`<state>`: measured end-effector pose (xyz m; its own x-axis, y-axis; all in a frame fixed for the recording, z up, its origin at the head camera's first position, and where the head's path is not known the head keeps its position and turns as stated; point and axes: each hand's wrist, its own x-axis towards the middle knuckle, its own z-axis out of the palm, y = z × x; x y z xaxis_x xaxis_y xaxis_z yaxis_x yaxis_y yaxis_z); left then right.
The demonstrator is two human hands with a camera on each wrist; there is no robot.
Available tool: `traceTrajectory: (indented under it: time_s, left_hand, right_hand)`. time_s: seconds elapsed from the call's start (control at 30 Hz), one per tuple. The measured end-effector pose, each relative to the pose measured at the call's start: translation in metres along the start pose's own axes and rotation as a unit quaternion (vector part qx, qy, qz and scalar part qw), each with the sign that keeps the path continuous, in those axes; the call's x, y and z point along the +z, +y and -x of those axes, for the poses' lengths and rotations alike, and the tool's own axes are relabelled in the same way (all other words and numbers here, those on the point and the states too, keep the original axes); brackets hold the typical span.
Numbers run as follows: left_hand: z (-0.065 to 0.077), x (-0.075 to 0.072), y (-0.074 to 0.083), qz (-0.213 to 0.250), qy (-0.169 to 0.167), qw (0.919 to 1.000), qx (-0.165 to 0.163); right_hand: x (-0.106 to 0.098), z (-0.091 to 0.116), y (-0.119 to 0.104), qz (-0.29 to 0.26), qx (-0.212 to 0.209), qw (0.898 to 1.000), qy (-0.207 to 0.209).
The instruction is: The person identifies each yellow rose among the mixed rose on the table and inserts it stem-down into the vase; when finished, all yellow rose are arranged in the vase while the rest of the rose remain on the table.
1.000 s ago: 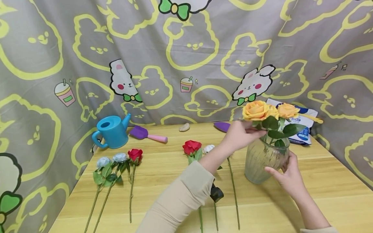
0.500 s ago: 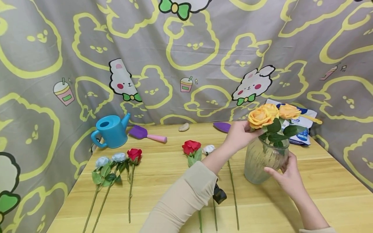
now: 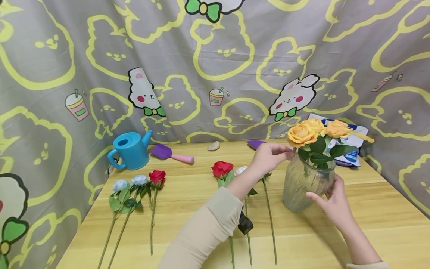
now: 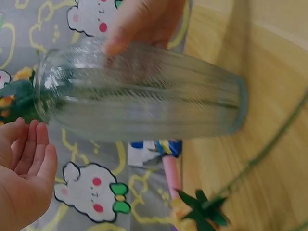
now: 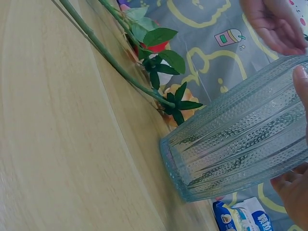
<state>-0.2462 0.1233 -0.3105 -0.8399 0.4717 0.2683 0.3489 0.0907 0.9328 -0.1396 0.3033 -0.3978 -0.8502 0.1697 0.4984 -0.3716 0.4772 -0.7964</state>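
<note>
A clear ribbed glass vase (image 3: 307,186) stands on the right part of the table. Three yellow-orange roses (image 3: 302,135) with green leaves rise from its mouth, their stems inside the glass. My right hand (image 3: 336,207) grips the vase's right side, thumb across the front and fingers behind. Beside the rim, just under the front rose, is my left hand (image 3: 270,158); in the left wrist view its fingers (image 4: 36,149) are loosely bent with nothing between them. A red rose (image 3: 222,169) and a white rose (image 3: 241,170) lie near my left forearm, which partly covers them.
Two pale blue roses (image 3: 139,180) and another red rose (image 3: 157,178) lie at the left. Behind them are a blue watering can (image 3: 131,151) and a purple shovel (image 3: 162,151). A stone (image 3: 213,146) lies at the back; a white-and-blue packet (image 3: 351,157) sits behind the vase.
My left hand has let go of the front rose and drawn back slightly left and down. That rose has settled lower, at the vase's mouth. The right hand stays on the vase.
</note>
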Motion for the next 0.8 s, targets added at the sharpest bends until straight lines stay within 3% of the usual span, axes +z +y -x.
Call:
traceTrajectory:
  time_s: [0.1, 0.17, 0.3, 0.43, 0.5, 0.53, 0.63, 0.7, 0.73, 0.8]
  left_hand:
    - [0.009, -0.008, -0.008, 0.025, -0.015, 0.9995, -0.016]
    - [0.016, -0.011, -0.014, 0.005, -0.018, 0.9995, -0.026]
    - [0.037, -0.01, -0.029, -0.085, -0.043, 0.9938, -0.057]
    - [0.057, -0.002, -0.041, -0.177, -0.082, 0.9777, -0.077]
    - [0.063, 0.002, -0.046, -0.256, -0.082, 0.9596, -0.083]
    - [0.065, 0.004, -0.048, -0.3, -0.081, 0.9467, -0.086]
    - [0.069, 0.011, -0.054, -0.425, -0.091, 0.8957, -0.094]
    - [0.069, 0.016, -0.057, -0.482, -0.101, 0.8643, -0.104]
    - [0.068, 0.019, -0.059, -0.501, -0.105, 0.8519, -0.11]
    - [0.066, 0.023, -0.064, -0.521, -0.103, 0.8364, -0.134]
  right_hand:
    - [0.0, 0.0, 0.0, 0.006, 0.005, 1.0, -0.003]
    - [0.0, 0.0, 0.001, 0.006, 0.007, 1.0, -0.005]
    - [-0.002, -0.002, 0.0, 0.0, 0.002, 1.0, -0.004]
    - [-0.004, -0.005, 0.0, -0.008, -0.004, 1.0, -0.002]
    - [-0.004, -0.006, 0.0, -0.009, -0.002, 1.0, -0.004]
    - [-0.004, -0.006, 0.0, -0.011, 0.0, 1.0, -0.006]
    - [-0.003, -0.006, 0.0, -0.006, 0.006, 1.0, -0.008]
    - [-0.002, -0.005, 0.0, -0.004, 0.009, 1.0, -0.006]
    - [-0.002, -0.004, 0.001, -0.003, 0.009, 1.0, -0.004]
    - [0.0, -0.003, 0.001, -0.008, 0.012, 1.0, -0.004]
